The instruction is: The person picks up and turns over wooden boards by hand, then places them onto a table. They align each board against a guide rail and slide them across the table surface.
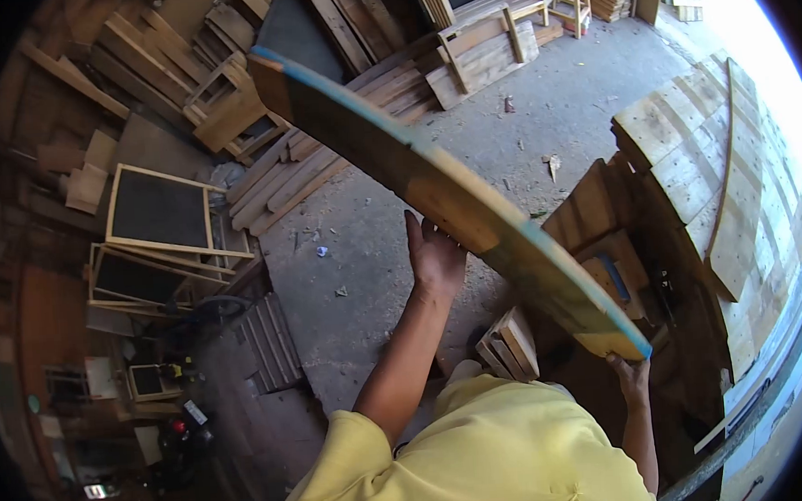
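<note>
fingers point(413, 233) flat against a long board point(434, 189)

fingers of the left hand point(435, 256) stretch out straight, palm pressed to the lower edge of the long board. it slants up and away over the concrete floor point(371, 206), with blue paint on its rim. the right hand point(631, 376) meets its near, low end; those fingers seem tucked behind the wood, so i cannot tell their grip. stacked timber point(462, 54) lies beyond.
</note>
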A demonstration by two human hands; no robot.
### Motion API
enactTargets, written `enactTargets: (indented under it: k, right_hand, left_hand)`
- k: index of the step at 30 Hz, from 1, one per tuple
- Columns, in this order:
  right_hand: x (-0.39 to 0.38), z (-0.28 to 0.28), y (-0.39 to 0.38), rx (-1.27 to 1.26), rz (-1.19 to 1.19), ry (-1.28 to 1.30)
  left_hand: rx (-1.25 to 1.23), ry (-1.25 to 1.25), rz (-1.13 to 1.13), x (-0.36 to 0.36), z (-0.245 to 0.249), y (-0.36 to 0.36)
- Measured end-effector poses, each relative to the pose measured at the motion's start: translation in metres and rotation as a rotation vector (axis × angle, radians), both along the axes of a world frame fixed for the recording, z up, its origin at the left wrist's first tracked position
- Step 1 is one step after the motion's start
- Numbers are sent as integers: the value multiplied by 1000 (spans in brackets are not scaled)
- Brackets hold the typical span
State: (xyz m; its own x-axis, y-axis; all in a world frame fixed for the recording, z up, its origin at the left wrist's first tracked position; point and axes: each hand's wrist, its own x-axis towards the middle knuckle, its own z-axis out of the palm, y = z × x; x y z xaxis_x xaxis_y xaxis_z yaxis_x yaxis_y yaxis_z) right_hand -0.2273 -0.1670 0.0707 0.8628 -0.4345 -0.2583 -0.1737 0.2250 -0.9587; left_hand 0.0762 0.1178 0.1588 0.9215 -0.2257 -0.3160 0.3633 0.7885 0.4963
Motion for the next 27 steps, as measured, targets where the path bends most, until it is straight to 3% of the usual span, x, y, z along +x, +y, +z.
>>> enactTargets:
  k: [2, 3, 6, 7, 11, 20, 25, 27]
  right_hand:
    - [10, 10, 10, -595, 213, -80]
    - [15, 6, 16, -680, 164, -194]
    - [15, -15, 32, -964, 56, -171]
    - [16, -18, 33, -959, 51, -179]
    - [12, -22, 35, -1088, -3, -94]
    - [24, -23, 36, -1169, 32, -147]
    - [25, -13, 34, -1255, 55, -232]
    - [27, 17, 31, -1453, 153, -161]
  left_hand:
    - [-234, -85, -63, 17, -17, 10]
    - [-354, -247, -209, 22, -17, 13]
    - [-451, -464, -181, 22, 1, 3]
    - [-525, -576, -199, 29, -7, 2]
    - [-487, -579, -175, 22, 2, 6]
    - [-428, -471, -63, 15, 34, 8]
    - [-475, -353, -67, 19, 22, 13]
    - [-507, -394, -110, 30, -9, 20]
